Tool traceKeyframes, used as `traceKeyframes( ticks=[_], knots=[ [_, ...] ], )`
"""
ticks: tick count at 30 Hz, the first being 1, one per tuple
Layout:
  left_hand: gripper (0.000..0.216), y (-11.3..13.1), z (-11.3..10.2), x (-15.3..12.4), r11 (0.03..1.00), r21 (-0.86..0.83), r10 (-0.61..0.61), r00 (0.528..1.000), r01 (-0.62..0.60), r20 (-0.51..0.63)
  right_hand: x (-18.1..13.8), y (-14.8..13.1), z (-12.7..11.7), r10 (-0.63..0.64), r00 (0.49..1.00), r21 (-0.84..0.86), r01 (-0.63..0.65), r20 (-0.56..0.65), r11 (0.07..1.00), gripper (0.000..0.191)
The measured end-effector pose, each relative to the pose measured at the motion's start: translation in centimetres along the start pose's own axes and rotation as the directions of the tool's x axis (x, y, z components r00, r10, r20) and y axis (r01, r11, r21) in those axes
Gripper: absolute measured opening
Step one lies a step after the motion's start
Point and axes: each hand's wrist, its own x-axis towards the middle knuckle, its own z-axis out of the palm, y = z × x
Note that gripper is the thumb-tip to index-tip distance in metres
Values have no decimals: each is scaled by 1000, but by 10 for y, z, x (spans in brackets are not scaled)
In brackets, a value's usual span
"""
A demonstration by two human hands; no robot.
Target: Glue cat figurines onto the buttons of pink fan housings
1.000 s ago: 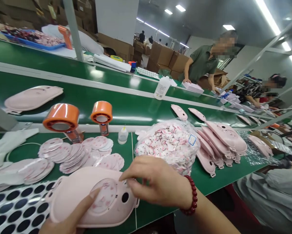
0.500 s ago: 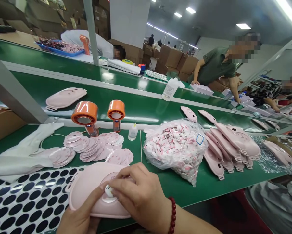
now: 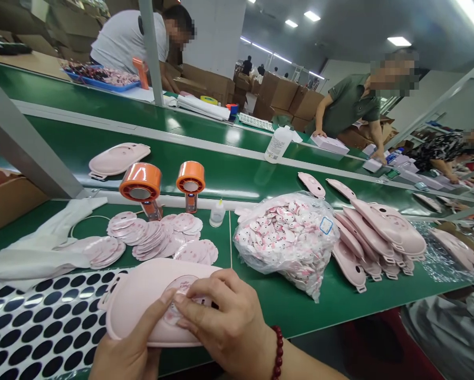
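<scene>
Pale pink plastic sits between our hands: an oval casing (image 3: 142, 301) at six o'clock, resting on the green conveyor belt (image 3: 268, 301), its left end over a sheet of black round stickers (image 3: 35, 327). Our left hand (image 3: 126, 343) cups the near edge, the thumb reaching onto a round printed disc (image 3: 181, 295) set in the casing's face. Our right hand (image 3: 221, 316), a red bead bracelet (image 3: 277, 352) at its wrist, comes down with the fingers close together on that disc, so the two hands pinch the casing between them.

At eleven o'clock lie overlapping pink discs (image 3: 150, 237), with two orange handheld fans (image 3: 142, 182) beyond. At one o'clock sit a clear plastic bag of small printed pieces (image 3: 288, 237) and stacked pink casings (image 3: 379, 237). Farther off at one o'clock, a co-worker in an olive shirt (image 3: 351, 105) leans over the next belt.
</scene>
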Motion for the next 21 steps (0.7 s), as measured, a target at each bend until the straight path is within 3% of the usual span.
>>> traceKeyframes(
  ticks=[3,5,7,9,11,13,15,16,18,21],
  knots=[
    [55,1,1,0,999,-19,-34,999,34,6,-2,9,-4,-160,983,28,158,94,987,22],
    [57,2,3,-1,998,-34,-52,999,52,14,-3,13,-7,-187,974,69,180,126,981,23],
    [62,5,6,-2,998,-36,-58,997,60,45,-4,15,-9,-70,991,143,54,110,988,23],
    [64,7,9,-3,999,-31,-31,997,33,73,-4,15,-9,194,979,251,-205,70,946,26],
    [65,9,11,-3,1000,-13,-18,996,19,85,-3,16,-8,462,881,406,-462,105,789,35],
    [68,9,10,-3,999,6,-46,995,46,92,0,16,-7,614,746,534,-640,258,553,38],
    [74,7,9,-4,996,10,-92,988,91,124,3,17,-5,653,651,588,-719,387,369,32],
    [77,6,9,-4,994,6,-109,984,109,144,4,17,-5,667,624,598,-735,408,321,30],
    [82,3,9,-7,992,3,-124,974,126,188,5,17,-4,695,609,605,-733,381,311,30],
    [91,1,12,-9,996,30,-85,974,80,210,6,15,-2,691,651,613,-695,314,376,28]
  ],
)
